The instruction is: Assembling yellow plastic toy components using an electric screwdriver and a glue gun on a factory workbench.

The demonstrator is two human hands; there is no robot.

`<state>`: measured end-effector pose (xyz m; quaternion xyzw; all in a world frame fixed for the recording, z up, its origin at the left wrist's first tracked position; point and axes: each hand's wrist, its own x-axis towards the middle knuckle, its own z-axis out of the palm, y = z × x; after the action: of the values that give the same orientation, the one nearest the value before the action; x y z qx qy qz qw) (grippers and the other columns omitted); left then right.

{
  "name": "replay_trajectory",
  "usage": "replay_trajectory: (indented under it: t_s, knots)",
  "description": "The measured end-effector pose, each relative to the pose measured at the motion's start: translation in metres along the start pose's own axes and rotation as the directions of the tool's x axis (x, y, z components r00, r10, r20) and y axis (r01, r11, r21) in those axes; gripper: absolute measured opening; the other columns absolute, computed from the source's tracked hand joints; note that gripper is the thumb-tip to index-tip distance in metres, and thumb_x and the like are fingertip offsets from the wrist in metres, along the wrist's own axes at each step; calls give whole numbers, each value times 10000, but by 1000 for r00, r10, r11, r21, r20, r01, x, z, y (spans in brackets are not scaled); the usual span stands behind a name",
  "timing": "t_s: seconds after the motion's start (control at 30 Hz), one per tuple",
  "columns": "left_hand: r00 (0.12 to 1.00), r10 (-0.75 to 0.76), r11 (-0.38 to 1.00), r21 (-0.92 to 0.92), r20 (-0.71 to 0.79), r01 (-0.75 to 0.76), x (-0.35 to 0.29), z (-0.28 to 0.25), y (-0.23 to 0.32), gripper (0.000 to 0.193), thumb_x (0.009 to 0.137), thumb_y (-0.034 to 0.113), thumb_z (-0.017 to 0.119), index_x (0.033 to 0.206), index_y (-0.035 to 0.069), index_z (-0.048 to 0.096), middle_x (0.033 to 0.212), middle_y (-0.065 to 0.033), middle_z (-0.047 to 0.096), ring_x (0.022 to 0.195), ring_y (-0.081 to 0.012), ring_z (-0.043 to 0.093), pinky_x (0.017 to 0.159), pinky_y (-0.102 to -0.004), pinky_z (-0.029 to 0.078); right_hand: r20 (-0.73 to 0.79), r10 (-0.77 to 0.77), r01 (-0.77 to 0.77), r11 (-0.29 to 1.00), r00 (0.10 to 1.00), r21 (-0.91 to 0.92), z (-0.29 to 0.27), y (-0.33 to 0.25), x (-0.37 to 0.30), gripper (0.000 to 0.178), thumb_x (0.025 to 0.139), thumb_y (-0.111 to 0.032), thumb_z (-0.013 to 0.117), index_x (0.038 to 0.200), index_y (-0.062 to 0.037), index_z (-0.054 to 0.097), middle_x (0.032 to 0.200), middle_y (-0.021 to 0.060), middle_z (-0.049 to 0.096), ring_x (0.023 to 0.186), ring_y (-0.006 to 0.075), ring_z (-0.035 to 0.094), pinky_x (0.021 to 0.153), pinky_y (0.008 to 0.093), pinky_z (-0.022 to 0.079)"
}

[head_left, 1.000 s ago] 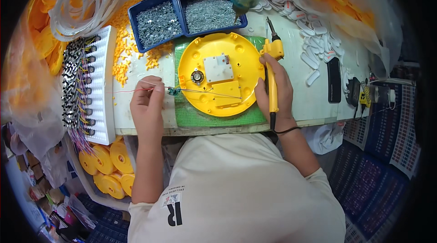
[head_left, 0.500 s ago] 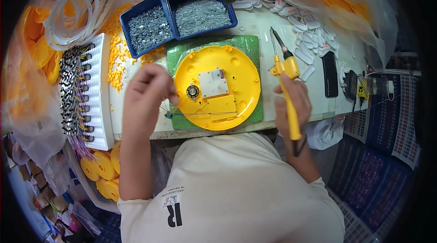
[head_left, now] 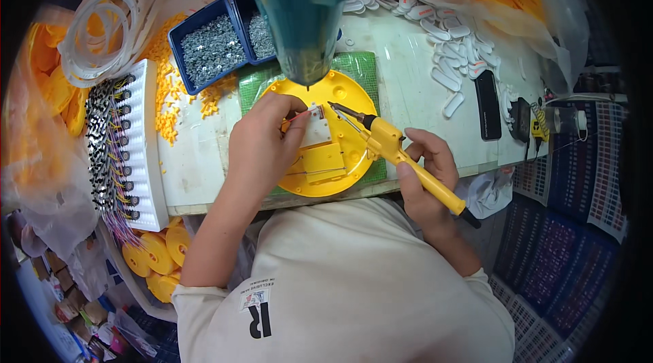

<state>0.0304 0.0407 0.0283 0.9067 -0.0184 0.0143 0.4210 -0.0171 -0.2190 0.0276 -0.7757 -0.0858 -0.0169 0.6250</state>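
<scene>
On the green mat [head_left: 364, 67] sits the yellow round housing [head_left: 340, 152]. My left hand [head_left: 262, 145] rests on it, fingertips pinching a thin red wire [head_left: 299, 117] at the white module [head_left: 315, 112]. My right hand [head_left: 425, 179] grips the yellow soldering iron [head_left: 394, 152], tip beside that module.

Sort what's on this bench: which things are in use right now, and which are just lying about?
In use: left hand, thin wire, yellow round housing, right hand, yellow soldering iron.
Lying about: blue screw bins, white tubing coil, black phone, white oval parts.
</scene>
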Motion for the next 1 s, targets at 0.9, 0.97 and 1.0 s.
replay_trajectory:
  t_s: [0.9,0.97,1.0]
  knots:
    - [985,141,990,11,-98,-141,4,9,-12,122,828,73,768,853,20,661,858,-105,673,804,-322,655,712,-419,527,22,1,-1,1000,1000,-19,3,1,-3,399,900,-2,652,1284,43,558,1048,69,579,936,117,516,875,270,451]
    - [984,152,988,18,-89,-151,4,10,-12,124,827,71,769,854,17,662,859,-107,673,805,-322,656,706,-420,525,37,-38,40,998,999,-58,3,3,-2,424,898,3,651,1308,52,557,1046,73,582,927,113,517,867,263,455]
    - [985,151,989,18,-89,-150,4,10,-12,124,827,71,769,854,17,662,859,-107,673,805,-322,656,706,-420,525,37,-37,39,998,999,-57,3,3,-2,424,898,3,651,1308,52,557,1046,73,582,927,113,517,867,263,455]
